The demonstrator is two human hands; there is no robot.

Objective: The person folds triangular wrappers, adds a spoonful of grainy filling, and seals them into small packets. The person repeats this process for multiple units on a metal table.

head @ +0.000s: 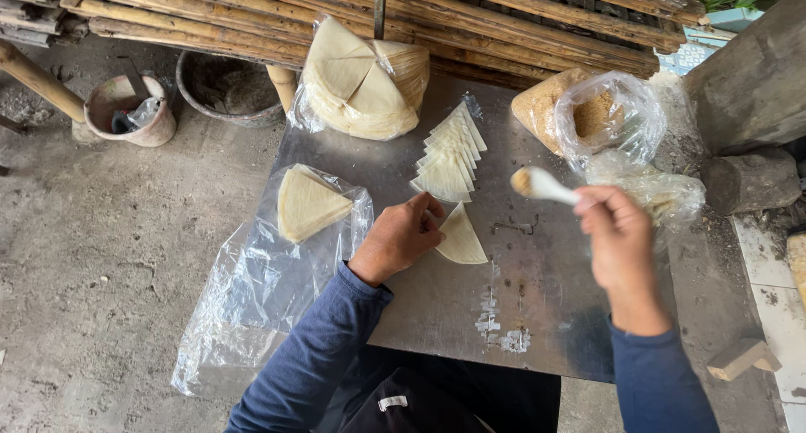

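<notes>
Pinning wrapper under left fingers.

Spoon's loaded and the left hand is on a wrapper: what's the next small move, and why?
Probably bring the white spoon in the right hand down over the wedge-shaped wrapper and tip its filling there. The spoon carries a brownish scoop, and the left hand pins that bare wrapper flat on the metal table.

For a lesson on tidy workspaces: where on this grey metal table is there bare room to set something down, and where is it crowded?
Bare grey metal table lies between the two blue sleeves, below the left hand. A second patch lies between the fanned row of pale wedge wrappers and the clear bag of brown filling. The far edge is crowded by the bagged stack of round wrappers.
</notes>
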